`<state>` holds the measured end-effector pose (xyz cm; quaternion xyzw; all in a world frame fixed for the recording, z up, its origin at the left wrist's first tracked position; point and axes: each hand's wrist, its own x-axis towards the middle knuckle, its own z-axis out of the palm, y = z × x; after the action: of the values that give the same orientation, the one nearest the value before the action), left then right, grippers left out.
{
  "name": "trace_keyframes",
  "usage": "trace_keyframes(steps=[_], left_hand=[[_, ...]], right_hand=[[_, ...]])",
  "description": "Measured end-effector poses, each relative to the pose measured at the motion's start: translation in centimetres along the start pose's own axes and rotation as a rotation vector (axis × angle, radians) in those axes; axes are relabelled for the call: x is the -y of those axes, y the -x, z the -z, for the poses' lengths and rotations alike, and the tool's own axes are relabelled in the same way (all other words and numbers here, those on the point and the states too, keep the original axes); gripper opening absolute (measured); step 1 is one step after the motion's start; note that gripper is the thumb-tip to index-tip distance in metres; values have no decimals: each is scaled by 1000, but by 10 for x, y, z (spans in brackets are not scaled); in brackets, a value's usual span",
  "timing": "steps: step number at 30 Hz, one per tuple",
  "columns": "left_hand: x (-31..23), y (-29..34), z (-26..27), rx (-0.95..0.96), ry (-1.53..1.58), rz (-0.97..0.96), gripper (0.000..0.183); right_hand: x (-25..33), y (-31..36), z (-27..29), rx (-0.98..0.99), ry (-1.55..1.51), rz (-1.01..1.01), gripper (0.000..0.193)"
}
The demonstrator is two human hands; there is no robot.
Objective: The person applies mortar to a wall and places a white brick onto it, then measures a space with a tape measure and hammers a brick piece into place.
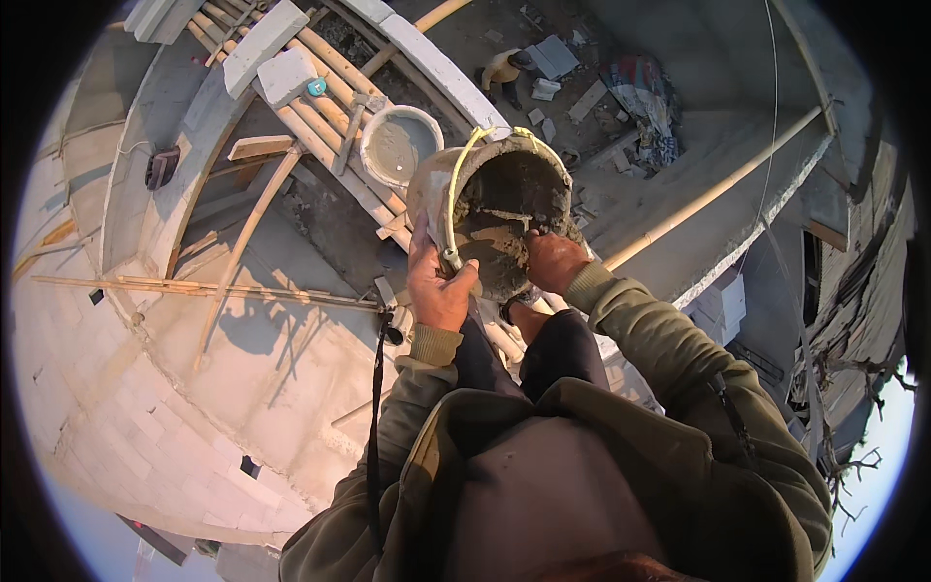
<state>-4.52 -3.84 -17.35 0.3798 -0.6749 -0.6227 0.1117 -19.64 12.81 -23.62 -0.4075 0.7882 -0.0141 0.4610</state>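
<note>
A mortar-crusted bucket (419,194) is tilted with its mouth toward me, and wet grey mortar (493,247) coats its inside. Its yellowish rope handle (454,199) loops across the near left side of the mouth. My left hand (444,289) grips the bucket's lower left side, thumb near the handle's end. At the mouth's right edge, my right hand (553,260) is closed in a fist; what it holds is hidden. A thin pale edge shows in the mortar beside it. Just behind stands a second round bucket (405,109) with smooth grey mix.
Bamboo poles (325,126) form a high platform under me, with pale blocks (267,48) on it. Block walls (446,68) rise alongside. Far below, a person (502,70) is near rubble (553,58). A bamboo pole (713,189) spans the right side.
</note>
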Motion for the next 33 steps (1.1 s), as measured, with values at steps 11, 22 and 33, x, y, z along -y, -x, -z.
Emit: trace_keyframes(steps=[11, 22, 33], left_hand=[[-186, 11, 59, 136, 666, -52, 47], [-308, 30, 95, 203, 534, -283, 48], [-286, 68, 105, -100, -75, -590, 65]], right_hand=[[80, 150, 187, -412, -136, 105, 31], [160, 228, 297, -943, -121, 209, 29], [157, 215, 240, -853, 231, 210, 27]])
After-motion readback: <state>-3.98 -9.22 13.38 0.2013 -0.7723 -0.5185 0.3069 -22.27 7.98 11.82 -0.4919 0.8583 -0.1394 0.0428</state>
